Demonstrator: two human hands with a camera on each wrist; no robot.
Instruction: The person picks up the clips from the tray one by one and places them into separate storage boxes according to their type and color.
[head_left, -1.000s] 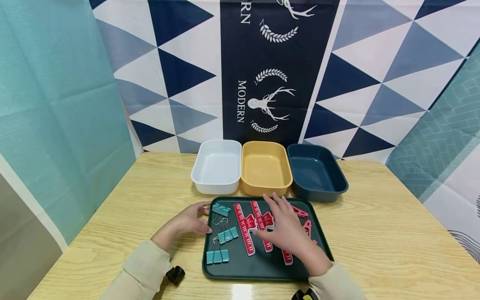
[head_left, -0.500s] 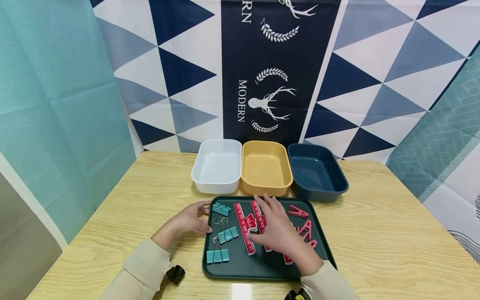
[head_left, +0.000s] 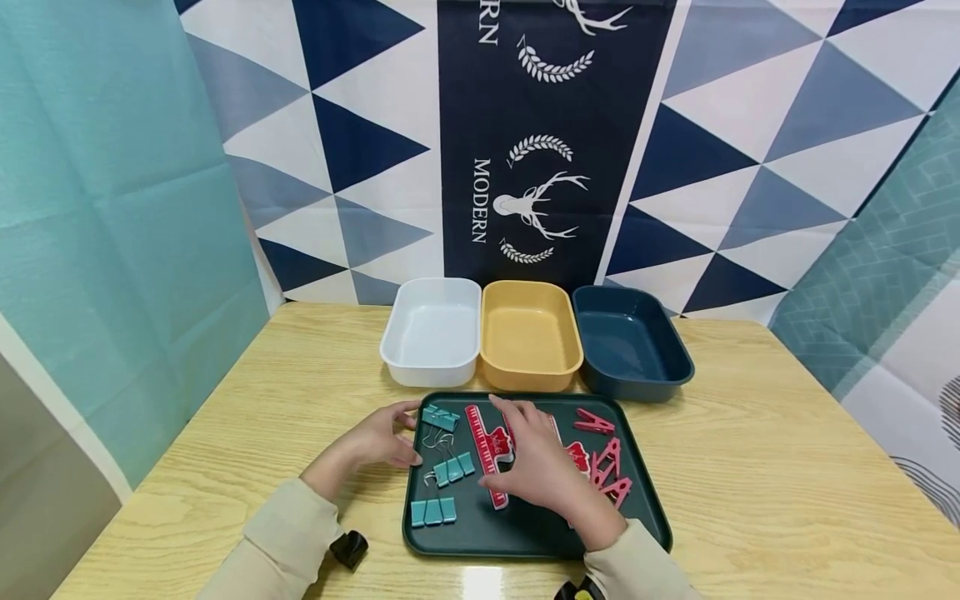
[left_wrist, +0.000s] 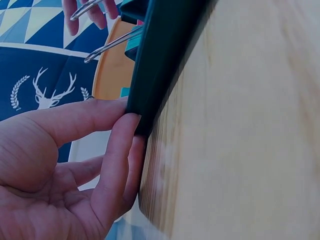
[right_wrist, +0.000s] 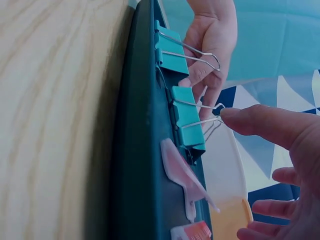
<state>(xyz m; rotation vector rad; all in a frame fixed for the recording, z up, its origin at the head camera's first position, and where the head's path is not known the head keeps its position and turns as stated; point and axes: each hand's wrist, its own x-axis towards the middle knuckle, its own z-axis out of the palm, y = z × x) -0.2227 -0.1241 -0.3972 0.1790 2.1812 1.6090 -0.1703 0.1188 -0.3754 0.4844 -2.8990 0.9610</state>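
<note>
On the dark green tray (head_left: 495,537) lie three teal binder clips (head_left: 433,512) at the left, red clips with a piano-key print (head_left: 487,462) in the middle, and pink clothespins (head_left: 594,422) at the right. My left hand (head_left: 378,437) pinches the tray's left rim between thumb and finger, as the left wrist view shows. Over the middle of the tray is my right hand (head_left: 536,462), fingers spread and slightly bent, hiding part of the red clips. In the right wrist view its thumb appears near a binder clip's (right_wrist: 187,120) wire handles; contact is unclear. Nothing shows in its grasp.
Behind the tray, side by side, stand a white bin (head_left: 431,375), a yellow bin (head_left: 531,379) and a dark blue bin (head_left: 637,387). The wooden table (head_left: 750,450) extends to both sides. A patterned cloth (head_left: 525,125) hangs at the back.
My right hand has moved left across the tray, uncovering the pink clothespins and covering more of the middle red clips. My left hand has stayed at the rim.
</note>
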